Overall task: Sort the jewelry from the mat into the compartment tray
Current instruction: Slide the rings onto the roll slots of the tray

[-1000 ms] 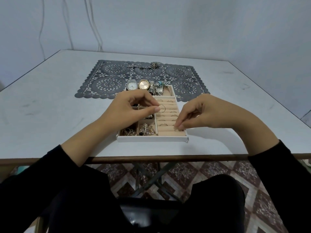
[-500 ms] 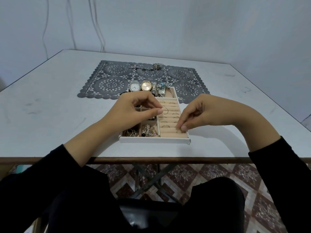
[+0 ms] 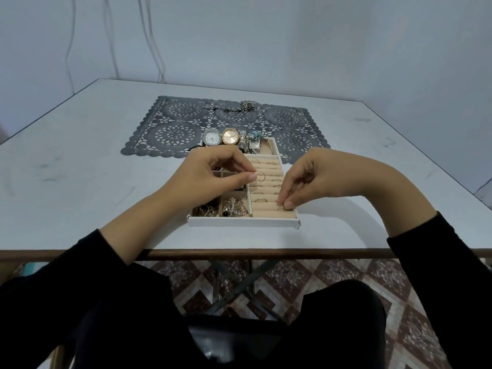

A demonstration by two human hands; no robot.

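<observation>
I see the left hand (image 3: pixel 213 179) pinching a gold hoop (image 3: pixel 260 176), the tray (image 3: pixel 239 222) just beneath it. The right hand (image 3: pixel 314 179) pinches a small ring (image 3: pixel 281 208) against the padding directly below.

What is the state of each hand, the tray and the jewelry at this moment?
left hand: pinches a thin hoop above the tray.
right hand: pinches a small ring at the tray's nearest ring roll.
compartment tray: on the table, partly filled.
watches: standing in the tray's far row, dials toward the camera.
chain: lying at the mat's far edge, not yet sorted.
mat: flat on the table.
</observation>
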